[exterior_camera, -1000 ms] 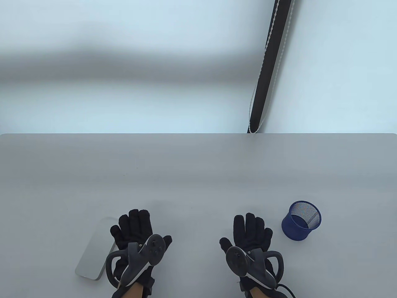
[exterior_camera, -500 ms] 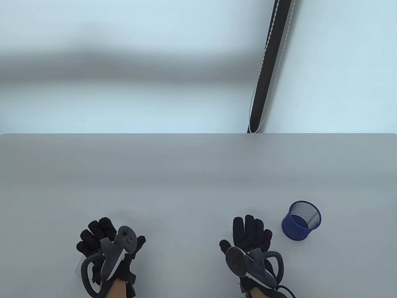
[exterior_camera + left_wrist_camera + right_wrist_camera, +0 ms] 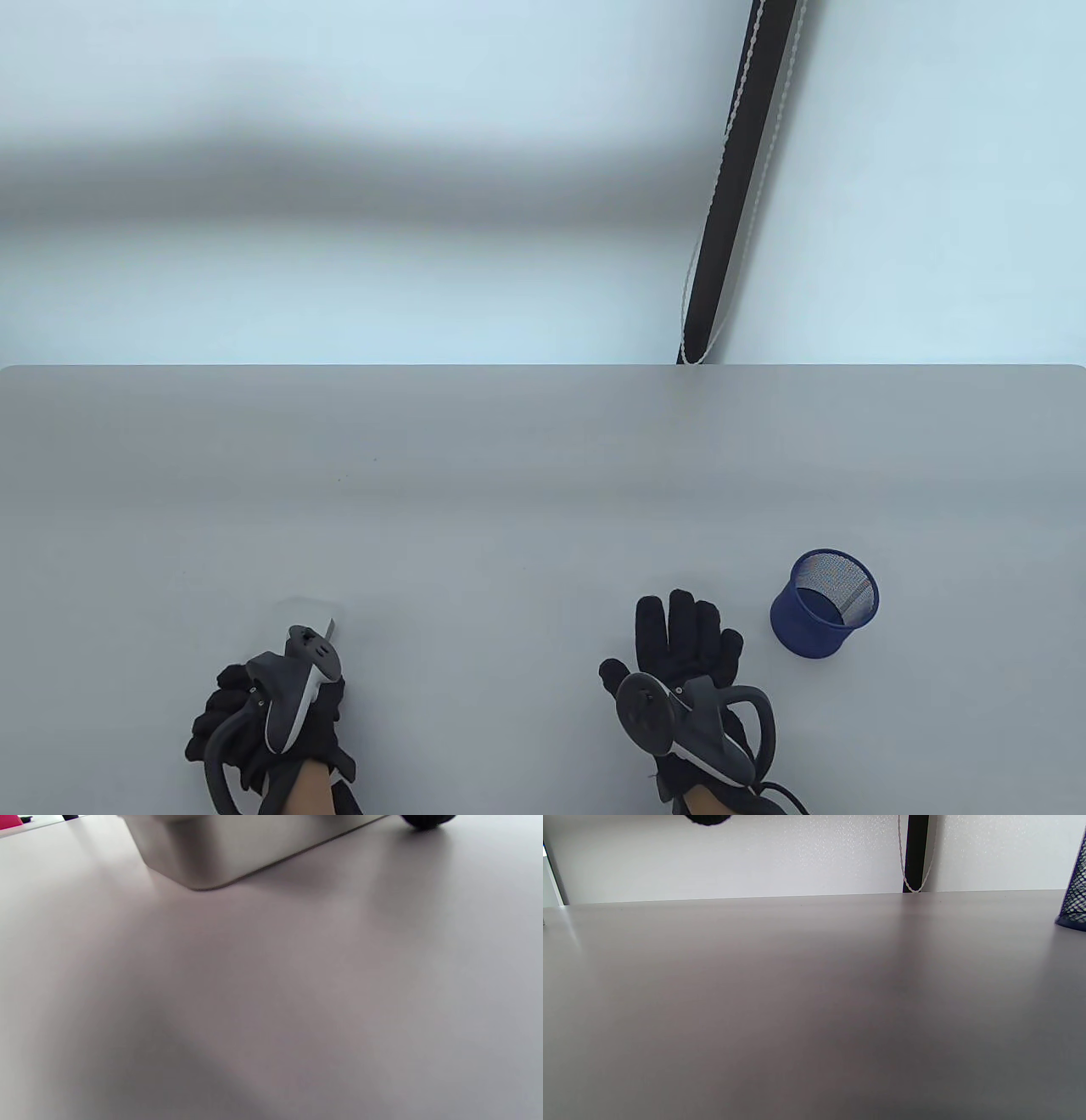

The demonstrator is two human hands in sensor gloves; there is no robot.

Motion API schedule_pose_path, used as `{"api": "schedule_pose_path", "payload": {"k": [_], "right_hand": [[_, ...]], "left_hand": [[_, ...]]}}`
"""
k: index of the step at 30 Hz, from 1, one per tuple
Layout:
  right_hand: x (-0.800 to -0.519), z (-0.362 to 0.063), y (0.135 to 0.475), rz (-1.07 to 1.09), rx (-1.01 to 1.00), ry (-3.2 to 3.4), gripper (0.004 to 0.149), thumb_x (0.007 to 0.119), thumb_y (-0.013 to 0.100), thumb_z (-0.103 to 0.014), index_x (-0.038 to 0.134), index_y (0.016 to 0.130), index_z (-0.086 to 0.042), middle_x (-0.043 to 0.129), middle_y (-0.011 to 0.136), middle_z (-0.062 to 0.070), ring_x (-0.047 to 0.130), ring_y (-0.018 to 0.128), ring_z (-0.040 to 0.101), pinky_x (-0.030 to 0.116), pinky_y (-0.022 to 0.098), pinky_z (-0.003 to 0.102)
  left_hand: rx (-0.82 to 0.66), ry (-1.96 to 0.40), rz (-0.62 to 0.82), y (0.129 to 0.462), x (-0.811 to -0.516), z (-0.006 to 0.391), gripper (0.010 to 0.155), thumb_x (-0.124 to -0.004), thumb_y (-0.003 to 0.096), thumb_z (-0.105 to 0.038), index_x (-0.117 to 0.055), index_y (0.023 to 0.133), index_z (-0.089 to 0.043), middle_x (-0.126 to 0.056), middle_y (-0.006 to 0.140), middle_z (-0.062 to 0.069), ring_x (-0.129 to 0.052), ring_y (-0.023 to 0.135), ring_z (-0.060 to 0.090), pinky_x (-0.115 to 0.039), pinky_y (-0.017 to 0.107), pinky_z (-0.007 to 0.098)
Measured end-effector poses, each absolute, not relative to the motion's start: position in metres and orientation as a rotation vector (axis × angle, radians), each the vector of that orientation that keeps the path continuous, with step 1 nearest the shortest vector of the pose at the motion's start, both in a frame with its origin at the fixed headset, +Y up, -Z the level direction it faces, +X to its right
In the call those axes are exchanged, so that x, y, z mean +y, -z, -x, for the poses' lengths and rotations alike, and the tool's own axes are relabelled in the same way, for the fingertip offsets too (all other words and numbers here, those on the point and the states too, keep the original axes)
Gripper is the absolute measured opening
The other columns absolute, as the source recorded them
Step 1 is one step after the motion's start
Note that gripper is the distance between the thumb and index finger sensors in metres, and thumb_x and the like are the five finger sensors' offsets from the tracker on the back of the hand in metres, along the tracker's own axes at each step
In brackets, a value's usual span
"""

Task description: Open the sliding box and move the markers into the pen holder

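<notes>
The grey sliding box (image 3: 307, 615) lies closed at the front left of the table; only its far end shows past my left hand (image 3: 246, 717). That hand lies over the box's near part with its fingers curled round the box's left side. In the left wrist view a rounded corner of the box (image 3: 220, 853) fills the top edge, with one fingertip (image 3: 428, 819) beside it. My right hand (image 3: 689, 638) rests flat on the table, fingers straight, holding nothing. The blue mesh pen holder (image 3: 825, 603) stands upright just right of it, with its edge (image 3: 1073, 895) in the right wrist view. No markers show.
The grey table (image 3: 543, 475) runs back to a pale wall. A black pole with a white cord (image 3: 730, 195) leans behind the far edge. A pink object (image 3: 9, 821) shows at the top left corner of the left wrist view.
My left hand has moved left and toward me, off the bare table and over the box, and its fingers have curled. The right hand, box and pen holder have stayed put.
</notes>
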State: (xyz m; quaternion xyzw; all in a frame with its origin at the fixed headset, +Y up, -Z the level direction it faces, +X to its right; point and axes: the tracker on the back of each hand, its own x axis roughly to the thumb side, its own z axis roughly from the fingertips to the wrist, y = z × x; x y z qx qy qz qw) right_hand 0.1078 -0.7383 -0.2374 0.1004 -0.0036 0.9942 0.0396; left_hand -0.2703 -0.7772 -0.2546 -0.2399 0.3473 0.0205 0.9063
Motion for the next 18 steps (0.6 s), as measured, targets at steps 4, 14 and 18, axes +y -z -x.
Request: {"api": "schedule_pose_path", "payload": {"k": [4,14,18], "right_hand": [[-0.738,-0.108,0.237,-0.309,-0.012,-3.049,0.078,0.054,0.067,-0.046,0.023,0.116,0.007,0.018,0.110,0.046,0.021,0.098,0.069,0.025,0.063,0.082],[-0.739,-0.108,0.238,-0.310,0.012,-3.045,0.078,0.054,0.067,-0.046,0.024,0.116,0.007,0.018,0.111,0.046,0.022,0.098,0.069,0.025,0.063,0.082],[-0.740,-0.108,0.238,-0.309,0.015,-3.046,0.078,0.054,0.067,-0.046,0.024,0.116,0.007,0.018,0.111,0.046,0.022,0.098,0.069,0.025,0.063,0.082]], "left_hand": [[0.705,-0.085,0.510,0.257,-0.776,0.269,0.079,-0.045,0.0652,-0.063,-0.021,0.109,-0.001,-0.039,0.112,0.029,-0.055,0.096,0.050,-0.057,0.076,0.060],[0.567,-0.037,0.368,0.264,-0.755,0.247,0.074,-0.057,0.0624,-0.064,-0.037,0.111,-0.013,-0.050,0.113,0.012,-0.065,0.093,0.041,-0.065,0.074,0.055],[0.451,0.019,0.298,0.265,-0.741,0.224,0.070,-0.058,0.0624,-0.064,-0.042,0.111,-0.016,-0.051,0.114,0.008,-0.065,0.096,0.038,-0.066,0.077,0.053]]}}
